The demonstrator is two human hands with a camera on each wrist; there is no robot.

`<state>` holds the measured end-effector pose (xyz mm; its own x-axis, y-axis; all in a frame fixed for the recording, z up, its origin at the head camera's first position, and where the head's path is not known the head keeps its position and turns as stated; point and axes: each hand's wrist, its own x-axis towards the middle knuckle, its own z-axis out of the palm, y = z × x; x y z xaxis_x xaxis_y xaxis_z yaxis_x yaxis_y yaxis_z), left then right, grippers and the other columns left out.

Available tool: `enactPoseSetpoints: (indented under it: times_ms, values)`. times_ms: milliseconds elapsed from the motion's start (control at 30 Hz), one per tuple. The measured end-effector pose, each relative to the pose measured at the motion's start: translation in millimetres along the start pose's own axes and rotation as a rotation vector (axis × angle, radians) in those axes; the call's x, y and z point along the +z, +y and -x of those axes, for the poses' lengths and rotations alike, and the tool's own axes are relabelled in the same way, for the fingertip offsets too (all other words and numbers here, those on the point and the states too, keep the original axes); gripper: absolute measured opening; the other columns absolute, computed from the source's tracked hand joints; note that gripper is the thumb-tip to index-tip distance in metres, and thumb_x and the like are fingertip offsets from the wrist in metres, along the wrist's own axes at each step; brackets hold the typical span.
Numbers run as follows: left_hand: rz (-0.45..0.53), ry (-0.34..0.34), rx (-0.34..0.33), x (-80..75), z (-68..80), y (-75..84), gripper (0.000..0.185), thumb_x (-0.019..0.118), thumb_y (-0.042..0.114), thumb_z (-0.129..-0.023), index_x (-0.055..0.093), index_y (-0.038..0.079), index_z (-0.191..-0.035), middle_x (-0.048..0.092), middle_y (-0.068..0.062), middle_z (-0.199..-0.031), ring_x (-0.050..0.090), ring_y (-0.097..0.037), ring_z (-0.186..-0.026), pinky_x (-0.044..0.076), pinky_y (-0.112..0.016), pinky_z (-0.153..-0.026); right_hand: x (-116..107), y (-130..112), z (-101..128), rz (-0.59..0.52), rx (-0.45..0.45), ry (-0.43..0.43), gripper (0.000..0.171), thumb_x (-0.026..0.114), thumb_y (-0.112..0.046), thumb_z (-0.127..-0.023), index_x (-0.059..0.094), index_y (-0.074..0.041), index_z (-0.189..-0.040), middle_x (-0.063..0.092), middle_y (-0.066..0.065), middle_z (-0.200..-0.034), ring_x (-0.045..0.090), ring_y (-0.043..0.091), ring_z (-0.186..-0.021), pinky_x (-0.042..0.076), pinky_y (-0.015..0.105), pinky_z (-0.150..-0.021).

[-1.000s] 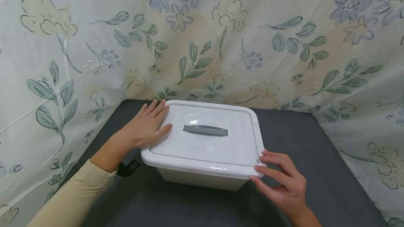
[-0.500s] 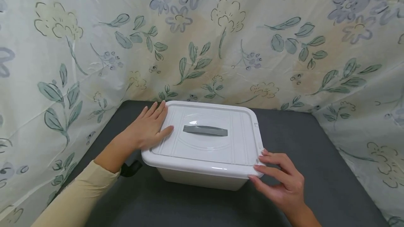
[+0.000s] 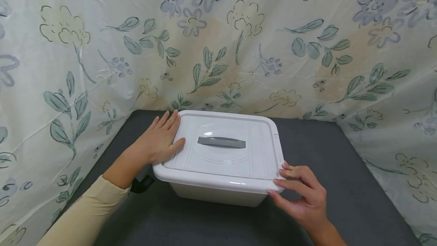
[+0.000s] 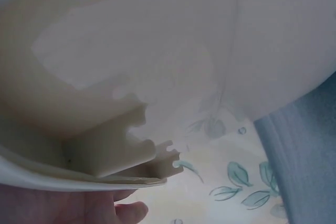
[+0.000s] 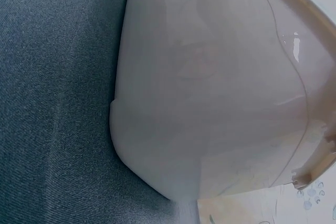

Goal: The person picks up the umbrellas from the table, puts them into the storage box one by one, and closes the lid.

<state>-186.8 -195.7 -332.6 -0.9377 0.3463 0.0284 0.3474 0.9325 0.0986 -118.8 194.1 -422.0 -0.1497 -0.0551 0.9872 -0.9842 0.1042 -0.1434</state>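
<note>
A white plastic storage box (image 3: 218, 196) stands on the dark table, its white lid (image 3: 232, 166) on top. A grey handle (image 3: 222, 142) lies across the lid's middle. My left hand (image 3: 160, 139) rests on the lid's left edge, fingers straight and thumb spread inward. At the near right corner my right hand (image 3: 304, 194) touches the lid's rim with fingertips and thumb. In the left wrist view, fingers (image 4: 131, 211) show beyond the lid's rim (image 4: 79, 182); the box wall fills most of that view. The right wrist view shows the box's pale side (image 5: 210, 103). The box's contents are hidden.
Dark cloth (image 3: 355, 200) covers the table around the box. A floral curtain (image 3: 218, 48) hangs behind and along both sides. A black object (image 3: 141, 184) sits below my left wrist, partly hidden by the sleeve (image 3: 92, 204).
Both hands keep their places on the lid, and the box stays where it stands. The view has shifted slightly; my left forearm appears a little further right than a second ago.
</note>
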Motion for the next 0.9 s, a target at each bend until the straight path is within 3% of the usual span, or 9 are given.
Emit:
enactPoseSetpoints:
  times_ms: [900]
  values:
    - [-0.003, 0.007, 0.002, 2.8, -0.8, -0.9, 0.084, 0.039, 0.051, -0.105, 0.008, -0.003, -0.162, 0.002, -0.018, -0.172, 0.001, -0.043, -0.159, 0.005, -0.061, -0.127, 3.5, 0.3, -2.4, 0.001, -0.031, 0.009, 0.027, 0.092, -0.009, -0.074, 0.075, 0.012, -0.079, 0.068, 0.024, -0.092, 0.068, 0.028, -0.103, 0.054, 0.032, -0.104]
